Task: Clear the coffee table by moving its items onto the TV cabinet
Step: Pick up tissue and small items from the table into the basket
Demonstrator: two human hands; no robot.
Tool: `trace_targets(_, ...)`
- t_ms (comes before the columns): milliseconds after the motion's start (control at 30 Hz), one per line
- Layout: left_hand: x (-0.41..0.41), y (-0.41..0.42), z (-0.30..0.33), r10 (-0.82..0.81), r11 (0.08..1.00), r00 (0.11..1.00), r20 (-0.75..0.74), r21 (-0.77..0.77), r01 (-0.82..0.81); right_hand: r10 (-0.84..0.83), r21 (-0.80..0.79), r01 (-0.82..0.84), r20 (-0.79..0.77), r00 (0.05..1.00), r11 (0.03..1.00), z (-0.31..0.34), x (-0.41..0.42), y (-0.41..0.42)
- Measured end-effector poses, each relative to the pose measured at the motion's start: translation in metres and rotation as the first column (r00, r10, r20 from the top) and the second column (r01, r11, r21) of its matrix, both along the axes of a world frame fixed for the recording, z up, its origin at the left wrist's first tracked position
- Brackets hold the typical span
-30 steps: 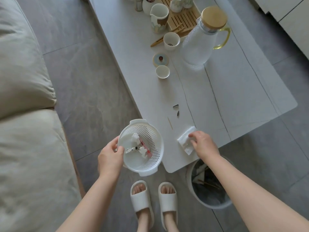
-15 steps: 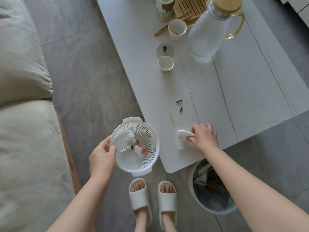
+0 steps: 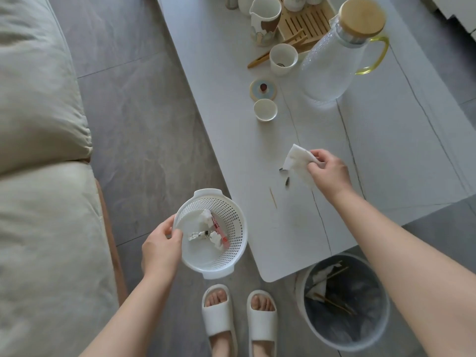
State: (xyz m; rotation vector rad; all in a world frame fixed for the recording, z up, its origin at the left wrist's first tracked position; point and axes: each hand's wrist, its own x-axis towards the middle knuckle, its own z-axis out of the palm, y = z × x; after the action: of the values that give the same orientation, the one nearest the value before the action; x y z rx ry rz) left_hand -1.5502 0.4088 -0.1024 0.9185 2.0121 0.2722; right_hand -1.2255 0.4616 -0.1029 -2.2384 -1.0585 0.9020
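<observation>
1. Table [image 3: 386, 155]: near corner rounded, bare top right of the hands; jug [image 3: 332, 60] and 2 cups far end.
2. Bin [image 3: 342, 302] below the corner.
3. Basket [image 3: 226, 215], off the edge, gripped by left hand [image 3: 161, 249]; wrapper print unreadable.
4. Right hand [image 3: 328, 171] pinches tissue [image 3: 296, 161] above 2 seeds [image 3: 283, 169].
</observation>
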Motion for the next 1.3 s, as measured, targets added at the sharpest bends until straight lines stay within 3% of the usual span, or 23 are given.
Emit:
trace_targets(100,-0.006,0.003,-0.007,0.023,1.000,0.999,-0.023,-0.009,-0.023,0.042,0.030,-0.048,0.181,0.983,0.998,-0.017,-0.007,0.016)
trace_targets(200,-0.010,0.005,-0.014,0.037,0.999,0.999,-0.030,-0.013,-0.038,0.178,-0.046,-0.173,0.262,0.949,0.984,-0.039,-0.017,0.020)
trace_targets(333,-0.010,0.008,-0.020,0.027,1.000,0.999,-0.028,-0.011,-0.027,0.398,-0.152,-0.370,0.268,0.877,0.917,-0.058,-0.030,0.007)
trace_targets(600,-0.009,0.002,-0.014,-0.016,1.000,0.995,-0.100,0.008,0.017,0.357,-0.141,-0.331,0.246,0.901,0.933,-0.058,-0.054,-0.036)
trace_targets(867,-0.005,-0.022,-0.010,-0.056,0.996,0.985,-0.161,-0.075,0.045,0.485,-0.214,-0.456,0.111,0.867,0.864,-0.045,-0.088,-0.091)
trace_targets(967,0.002,-0.033,-0.011,-0.073,0.994,0.988,-0.138,-0.088,0.061,0.440,-0.172,-0.420,0.099,0.893,0.891,-0.037,-0.082,-0.100)
trace_targets(1067,0.009,-0.041,-0.013,-0.081,0.994,0.991,-0.111,-0.082,0.072,0.236,-0.072,-0.226,0.227,0.945,0.972,-0.031,-0.066,-0.105)
trace_targets(1133,0.011,-0.044,-0.015,-0.083,0.995,0.991,-0.107,-0.072,0.075,0.140,-0.100,-0.114,0.310,0.940,0.988,-0.033,-0.053,-0.110)
trace_targets(1200,0.009,-0.045,-0.016,-0.094,0.994,0.991,-0.099,-0.058,0.088,0.117,-0.189,-0.068,0.261,0.958,0.980,-0.041,-0.049,-0.114)
trace_targets(1300,0.005,-0.045,-0.018,-0.124,0.992,0.990,-0.065,-0.032,0.122,0.184,-0.248,-0.146,0.138,0.973,0.958,-0.050,-0.068,-0.113)
